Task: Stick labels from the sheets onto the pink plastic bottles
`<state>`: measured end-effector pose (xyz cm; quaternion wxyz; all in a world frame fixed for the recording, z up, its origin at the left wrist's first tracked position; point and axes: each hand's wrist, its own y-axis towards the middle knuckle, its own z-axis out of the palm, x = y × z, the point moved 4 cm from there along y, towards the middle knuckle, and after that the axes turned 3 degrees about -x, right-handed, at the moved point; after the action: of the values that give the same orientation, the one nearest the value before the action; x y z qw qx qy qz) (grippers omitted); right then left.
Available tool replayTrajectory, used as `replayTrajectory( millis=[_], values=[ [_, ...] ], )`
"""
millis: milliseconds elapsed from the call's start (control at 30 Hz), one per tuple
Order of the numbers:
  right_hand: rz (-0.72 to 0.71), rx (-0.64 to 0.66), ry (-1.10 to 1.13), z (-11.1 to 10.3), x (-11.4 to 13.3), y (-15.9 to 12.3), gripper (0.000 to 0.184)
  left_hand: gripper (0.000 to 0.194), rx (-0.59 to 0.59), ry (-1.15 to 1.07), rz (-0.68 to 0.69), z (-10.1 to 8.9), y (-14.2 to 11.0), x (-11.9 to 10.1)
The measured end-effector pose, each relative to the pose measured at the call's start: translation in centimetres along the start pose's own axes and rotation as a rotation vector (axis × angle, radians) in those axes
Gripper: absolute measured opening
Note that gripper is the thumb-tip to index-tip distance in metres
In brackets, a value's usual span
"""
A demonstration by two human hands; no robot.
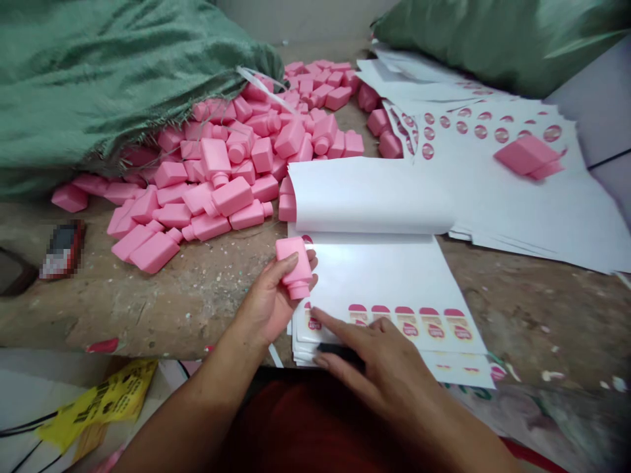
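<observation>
Nearest, over the person's red clothing (305,427), the left hand (269,299) grips a pink plastic bottle (296,267) with its capped neck pointing down, the thumb pressed along one side and the fingers curled behind it. The right hand (374,358) lies on a stack of label sheets (394,282), its fingers (335,328) spread apart and touching the top sheet, beside a row of pink-and-yellow printed labels (409,322). A small black object (340,355) sits under that hand; what it is cannot be told. The upper sheets (369,197) are folded back over the stack. Left of it, on a worn wooden workbench (162,309), lies a heap of pink bottles (231,171), spilling from a green woven sack (108,72). Farther right, loose sheets of round labels (493,125) carry another pink bottle (527,157), below a second green sack (493,39).
</observation>
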<state>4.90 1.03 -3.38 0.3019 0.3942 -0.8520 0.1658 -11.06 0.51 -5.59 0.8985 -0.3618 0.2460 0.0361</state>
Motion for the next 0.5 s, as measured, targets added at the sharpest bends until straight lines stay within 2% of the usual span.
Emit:
replayTrajectory(
  millis=[67,133,200,300,367,500],
  values=[
    [0.037,0.135,0.266,-0.4,0.5,-0.8,0.04,0.022,-0.003,0.008,0.003,0.0,0.1,0.0],
    [0.075,0.165,0.498,-1.3,0.7,-1.2,0.038,0.023,0.008,0.026,0.016,0.0,0.2,0.0],
    [0.124,0.068,0.598,-2.6,0.4,-0.8,0.03,0.027,0.027,0.061,0.05,0.0,0.1,0.0],
    [0.188,-0.195,0.584,-4.5,-0.2,0.6,0.014,0.037,0.062,0.173,0.133,0.3,-0.8,-0.1],
    [0.231,-0.323,0.602,-5.1,-0.3,1.3,0.013,0.044,0.107,0.254,0.155,0.6,-1.8,0.1],
    [0.273,-0.43,0.705,-4.9,0.0,1.8,0.014,0.054,0.206,0.26,0.093,1.3,-3.7,1.4]
  ],
)
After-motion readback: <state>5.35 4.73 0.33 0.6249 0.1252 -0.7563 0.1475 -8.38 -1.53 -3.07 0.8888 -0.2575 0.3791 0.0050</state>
